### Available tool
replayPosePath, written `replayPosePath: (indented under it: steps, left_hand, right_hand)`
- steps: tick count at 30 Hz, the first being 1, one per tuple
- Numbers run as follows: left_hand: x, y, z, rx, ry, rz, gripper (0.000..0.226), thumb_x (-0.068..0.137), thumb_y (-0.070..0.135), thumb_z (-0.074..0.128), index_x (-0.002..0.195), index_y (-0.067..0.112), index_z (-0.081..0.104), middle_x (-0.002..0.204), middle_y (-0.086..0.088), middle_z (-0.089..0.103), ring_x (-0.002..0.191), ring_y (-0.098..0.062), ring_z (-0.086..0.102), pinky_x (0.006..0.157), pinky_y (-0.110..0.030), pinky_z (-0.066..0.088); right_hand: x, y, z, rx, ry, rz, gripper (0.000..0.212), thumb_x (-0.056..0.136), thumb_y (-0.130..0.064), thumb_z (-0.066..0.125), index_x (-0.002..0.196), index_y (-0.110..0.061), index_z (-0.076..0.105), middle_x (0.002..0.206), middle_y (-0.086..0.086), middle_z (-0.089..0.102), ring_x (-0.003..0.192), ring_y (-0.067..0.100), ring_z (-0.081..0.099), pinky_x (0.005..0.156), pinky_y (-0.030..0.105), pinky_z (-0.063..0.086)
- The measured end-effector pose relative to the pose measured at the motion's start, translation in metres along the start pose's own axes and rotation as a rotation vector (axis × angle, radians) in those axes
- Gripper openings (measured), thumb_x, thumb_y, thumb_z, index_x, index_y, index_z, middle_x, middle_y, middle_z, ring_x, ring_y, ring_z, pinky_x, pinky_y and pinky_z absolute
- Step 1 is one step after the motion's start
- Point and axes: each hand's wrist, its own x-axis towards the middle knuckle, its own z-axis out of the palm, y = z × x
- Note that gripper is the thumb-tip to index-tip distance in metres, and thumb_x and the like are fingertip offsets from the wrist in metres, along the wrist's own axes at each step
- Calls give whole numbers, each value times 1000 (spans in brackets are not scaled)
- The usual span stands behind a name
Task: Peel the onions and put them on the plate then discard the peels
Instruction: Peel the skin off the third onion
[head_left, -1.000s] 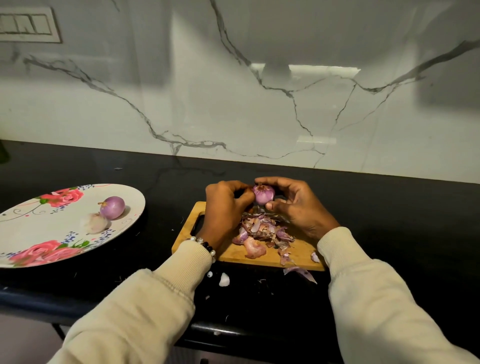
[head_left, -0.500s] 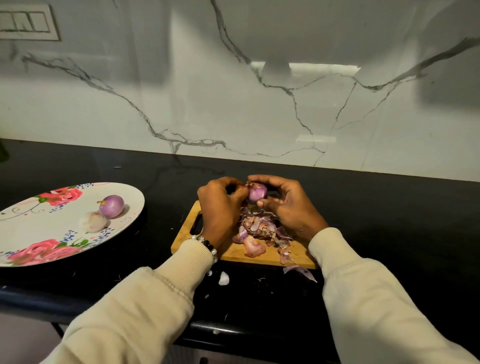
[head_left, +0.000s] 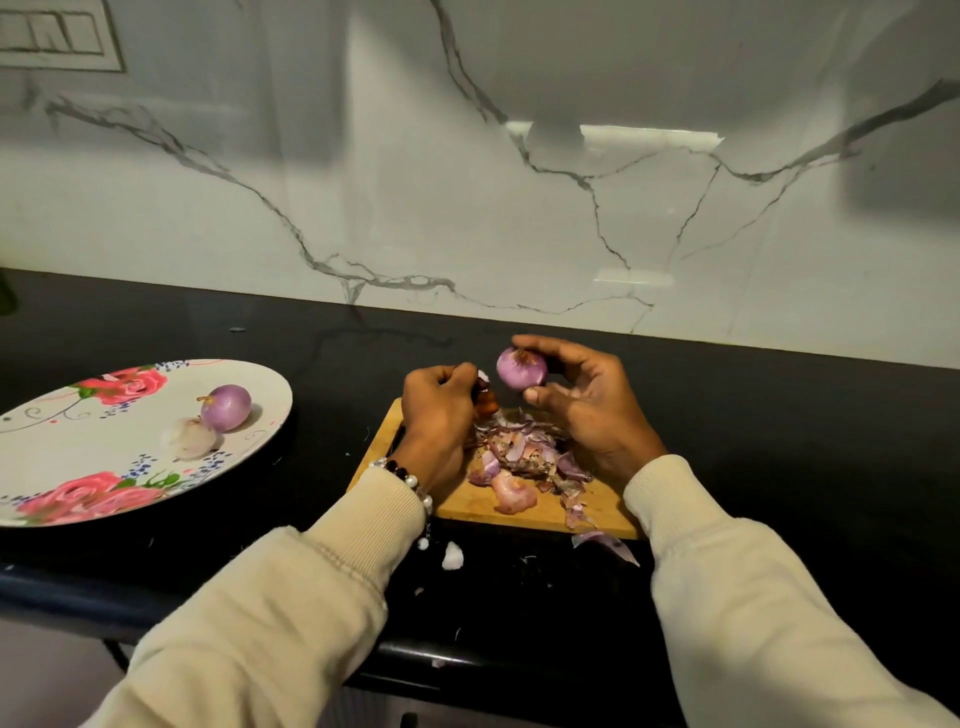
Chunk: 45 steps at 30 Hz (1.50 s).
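Two hands over the wooden cutting board (head_left: 535, 512). Right hand (head_left: 587, 405) holds a purple onion (head_left: 521, 368) off the board, index finger curled over its top, thumb under it, other fingers loosely bent behind. Left hand (head_left: 441, 410) sits just left of that onion, fingers curled, pinching a small strip of peel (head_left: 487, 400) that hangs down from the fingertips; strip and onion are apart, narrow gap between them. Below and between both hands, a pile of peels (head_left: 524, 457) lies on the board, with one larger pinkish piece (head_left: 514, 496) at its near edge. One peel scrap (head_left: 605, 543) lies off the board on the black surface (head_left: 779, 441), below the right wrist; a small white bit (head_left: 452, 556) lies on the surface below the left wrist. Well left of the left hand, a floral plate (head_left: 67, 452) holds one peeled purple onion (head_left: 226, 408) and, touching it on the near side, a pale whitish one (head_left: 188, 437). Left wrist carries a bead bracelet (head_left: 410, 480); both arms in cream sleeves (head_left: 753, 597).
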Motion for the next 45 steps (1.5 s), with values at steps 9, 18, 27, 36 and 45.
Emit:
replayPosePath:
  steps: [9,18,27,36,45]
  left_hand:
    - [7,-1,-2,202,-5,81,14,93,7,60,98,18,66,92,-11,71,79,-21,70,64,-40,59]
    - [-9,8,0,222,-129,255,13,91,18,64,90,15,76,90,1,74,94,-15,68,89,-39,55]
    - [-10,8,-2,204,-248,270,13,89,13,68,85,4,77,79,-15,72,68,-21,63,67,-36,53]
    - [-13,6,-2,364,-172,407,11,87,4,67,85,7,77,75,-7,73,69,-20,68,68,-39,60]
    - [-13,6,-2,237,-130,301,13,91,2,61,85,2,73,70,-10,67,61,-16,57,58,-30,50]
  right_hand:
    - [5,-2,-15,218,93,-18,52,81,20,62,124,-9,61,122,-1,68,122,22,61,94,36,56]
    - [3,1,-14,267,-35,37,48,83,18,59,122,-10,61,123,3,67,118,25,63,84,30,58]
    - [1,0,-16,140,-56,60,50,84,19,58,118,-17,65,124,3,67,121,22,61,93,34,55]
    - [0,0,-14,55,-72,74,51,85,19,58,128,-9,62,127,7,66,123,19,60,100,35,53]
    - [0,2,-10,149,-73,67,50,86,18,58,128,-9,61,130,9,65,124,24,59,101,43,52]
